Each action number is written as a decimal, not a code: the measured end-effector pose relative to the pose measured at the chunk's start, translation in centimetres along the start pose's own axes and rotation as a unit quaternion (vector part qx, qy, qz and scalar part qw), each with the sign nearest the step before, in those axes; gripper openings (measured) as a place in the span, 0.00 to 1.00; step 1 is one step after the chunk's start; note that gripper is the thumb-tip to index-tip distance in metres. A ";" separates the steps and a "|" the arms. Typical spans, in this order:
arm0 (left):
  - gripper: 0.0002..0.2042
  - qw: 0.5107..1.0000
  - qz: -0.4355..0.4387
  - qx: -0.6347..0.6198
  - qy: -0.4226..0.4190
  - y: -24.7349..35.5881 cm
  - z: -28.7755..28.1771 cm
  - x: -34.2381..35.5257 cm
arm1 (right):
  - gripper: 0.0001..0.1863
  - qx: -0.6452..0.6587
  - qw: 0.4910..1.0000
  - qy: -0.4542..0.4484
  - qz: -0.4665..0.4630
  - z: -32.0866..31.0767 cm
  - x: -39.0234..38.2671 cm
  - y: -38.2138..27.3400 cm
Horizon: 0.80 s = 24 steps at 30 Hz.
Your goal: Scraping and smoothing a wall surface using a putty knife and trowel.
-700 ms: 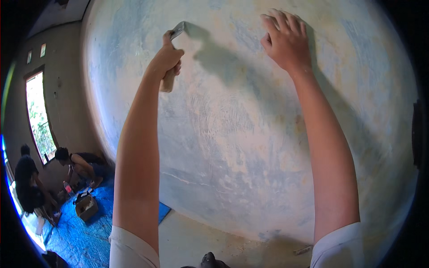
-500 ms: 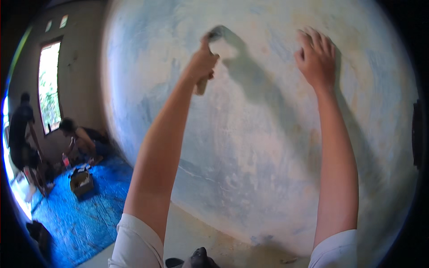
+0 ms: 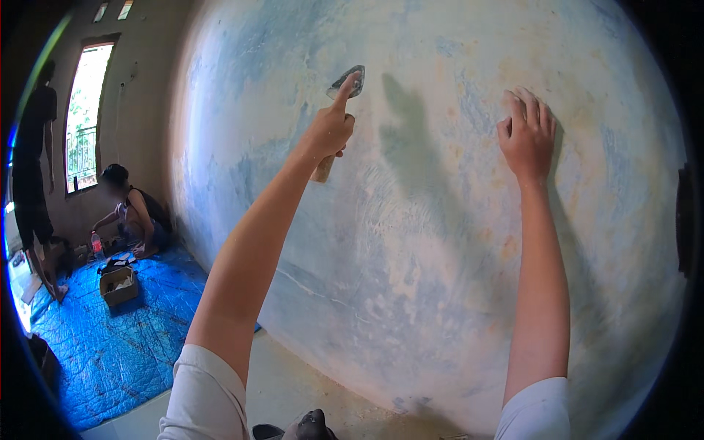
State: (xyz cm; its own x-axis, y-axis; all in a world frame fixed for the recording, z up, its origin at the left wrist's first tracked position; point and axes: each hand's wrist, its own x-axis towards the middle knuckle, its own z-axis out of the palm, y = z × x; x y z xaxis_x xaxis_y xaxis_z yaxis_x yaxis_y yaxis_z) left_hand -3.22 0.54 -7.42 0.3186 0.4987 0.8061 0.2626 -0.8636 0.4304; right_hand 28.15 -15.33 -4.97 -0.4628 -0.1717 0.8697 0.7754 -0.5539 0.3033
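Observation:
My left hand is closed around the wooden handle of a small trowel. Its dark, pointed metal blade faces upward, and my index finger stretches along it. The blade's shadow falls to its right, separate from it, so the trowel appears held off the wall. On the patchy white and blue wall, my right hand rests with its fingers a little bent and apart, holding nothing. Pale dust or plaster shows on those fingertips.
A blue tarp covers the floor at left, with a cardboard box and a bottle on it. One person stands by the window; another crouches near the corner. A dark object shows at the bottom edge.
My view has shifted, and both hands appear lower. The trowel's blade has come away from the wall; its shadow no longer joins it. The bending person at left now stands upright.

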 end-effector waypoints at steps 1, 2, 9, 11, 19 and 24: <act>0.36 1.000 0.003 -0.010 0.004 0.1 0.1 0.1 | 0.22 0.001 1.000 -0.002 0.003 0.0 0.3 -0.3; 0.36 1.000 0.003 -0.012 0.002 0.3 0.3 0.3 | 0.22 0.003 1.000 -0.005 0.006 -0.1 0.4 -0.5; 0.35 1.000 -0.010 -0.016 -0.007 2.5 1.6 2.2 | 0.22 0.000 1.000 -0.002 0.004 -0.3 0.3 0.0; 0.35 1.000 -0.012 -0.003 -0.006 3.0 2.0 2.6 | 0.22 0.007 1.000 -0.002 0.006 -0.3 0.4 -0.1; 0.35 0.999 -0.031 0.019 0.001 3.2 3.8 2.2 | 0.22 0.010 1.000 -0.007 0.018 -0.1 -0.1 0.0; 0.34 0.999 -0.015 0.031 0.007 3.2 3.4 4.1 | 0.21 0.006 1.000 -0.007 0.019 0.1 -0.1 -0.1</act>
State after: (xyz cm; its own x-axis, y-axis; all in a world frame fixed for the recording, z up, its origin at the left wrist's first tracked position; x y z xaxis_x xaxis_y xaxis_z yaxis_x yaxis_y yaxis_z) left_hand 2.00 0.07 -4.10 0.2963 0.5234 0.7989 0.3289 -0.8412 0.4292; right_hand 28.21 -15.14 -5.07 -0.4262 -0.1810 0.8863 0.7976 -0.5375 0.2738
